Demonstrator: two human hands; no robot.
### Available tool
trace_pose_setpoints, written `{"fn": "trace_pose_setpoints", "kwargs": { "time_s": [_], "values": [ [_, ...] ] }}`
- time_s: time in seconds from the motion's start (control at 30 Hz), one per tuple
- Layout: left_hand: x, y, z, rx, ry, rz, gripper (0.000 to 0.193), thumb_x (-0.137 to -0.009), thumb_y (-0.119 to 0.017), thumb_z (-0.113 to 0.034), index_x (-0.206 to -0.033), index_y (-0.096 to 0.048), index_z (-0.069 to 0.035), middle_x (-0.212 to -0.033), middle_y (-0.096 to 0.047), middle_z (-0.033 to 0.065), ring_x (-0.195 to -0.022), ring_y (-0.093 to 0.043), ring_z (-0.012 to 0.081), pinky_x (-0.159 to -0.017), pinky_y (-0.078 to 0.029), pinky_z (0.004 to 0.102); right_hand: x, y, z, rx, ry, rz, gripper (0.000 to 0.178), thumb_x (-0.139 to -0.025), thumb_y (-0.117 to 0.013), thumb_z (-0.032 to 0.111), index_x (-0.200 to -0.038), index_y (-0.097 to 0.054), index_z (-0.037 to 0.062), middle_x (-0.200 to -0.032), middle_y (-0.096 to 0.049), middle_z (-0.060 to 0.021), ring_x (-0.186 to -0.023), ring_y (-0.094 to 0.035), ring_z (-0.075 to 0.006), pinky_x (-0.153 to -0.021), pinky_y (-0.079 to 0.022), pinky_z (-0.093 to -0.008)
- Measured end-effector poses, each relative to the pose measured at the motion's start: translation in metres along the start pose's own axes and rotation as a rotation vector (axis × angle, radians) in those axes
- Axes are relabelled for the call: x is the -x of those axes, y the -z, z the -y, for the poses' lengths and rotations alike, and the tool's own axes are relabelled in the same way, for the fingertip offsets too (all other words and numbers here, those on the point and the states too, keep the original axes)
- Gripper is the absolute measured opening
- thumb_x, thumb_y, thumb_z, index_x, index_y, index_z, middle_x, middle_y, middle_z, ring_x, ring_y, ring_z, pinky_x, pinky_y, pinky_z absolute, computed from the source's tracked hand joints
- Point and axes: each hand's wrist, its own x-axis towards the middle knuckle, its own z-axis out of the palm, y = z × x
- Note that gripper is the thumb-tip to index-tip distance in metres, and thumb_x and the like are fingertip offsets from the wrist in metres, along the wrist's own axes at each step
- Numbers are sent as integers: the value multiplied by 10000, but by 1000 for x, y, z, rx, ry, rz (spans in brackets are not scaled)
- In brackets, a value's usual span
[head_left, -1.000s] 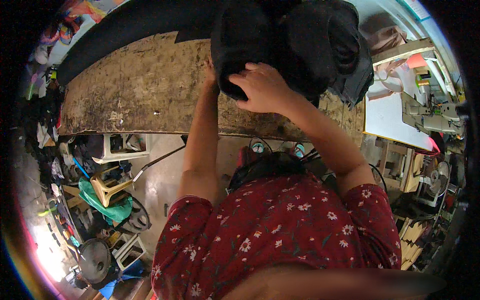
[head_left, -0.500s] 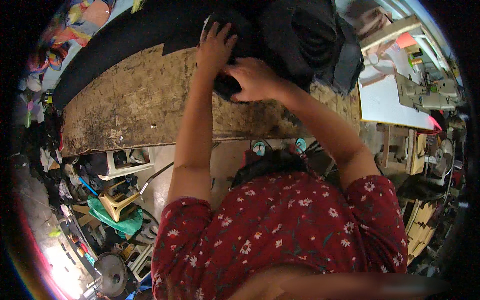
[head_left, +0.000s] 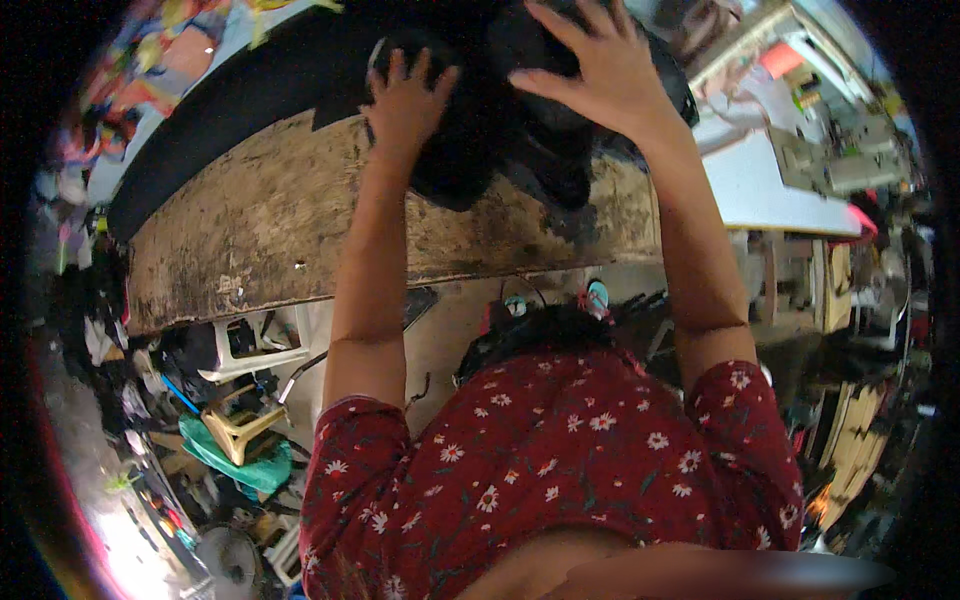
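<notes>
Black cloth (head_left: 455, 175) lies bunched over the far part of a worn wooden table (head_left: 240, 220), and a long flat stretch of it runs along the back to the left. My left hand (head_left: 408, 108) presses on the cloth with fingers spread. Farther right, my right hand (head_left: 605, 75) is open too, its thumb and fingers wide apart over the dark pile. Whether the right palm touches the cloth cannot be made out. Some of the cloth droops toward the table's near side between my arms.
At the right stands a white-topped table (head_left: 765, 180) with a sewing machine (head_left: 865, 160). Colourful scraps (head_left: 165, 70) are heaped at the far left. Below the table's left end are a white plastic stool (head_left: 255, 350), a beige stool (head_left: 240, 435) and a green bag (head_left: 235, 465).
My right hand has left the spot beside my left hand, moved right and away from me, and spread its fingers. My left hand has shifted slightly left, fingers wider. The cloth pile has changed shape.
</notes>
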Motion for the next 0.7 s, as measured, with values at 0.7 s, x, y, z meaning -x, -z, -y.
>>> {"fn": "trace_pose_setpoints", "kwargs": {
  "time_s": [0.7],
  "values": [
    [25, 37, 22, 620, -84, -73, 676, -945, -580, -485, -1471, -455, -81, -1605, -289, 172, -1477, -274, 379, -1193, -252, 474, 16, -35, 7, -76, 49, 275, 965, -738, -740, 611, -1475, -405, 86, -1517, -434, -154, -1374, -401, -464, -1074, -295, -687]
  ]
}}
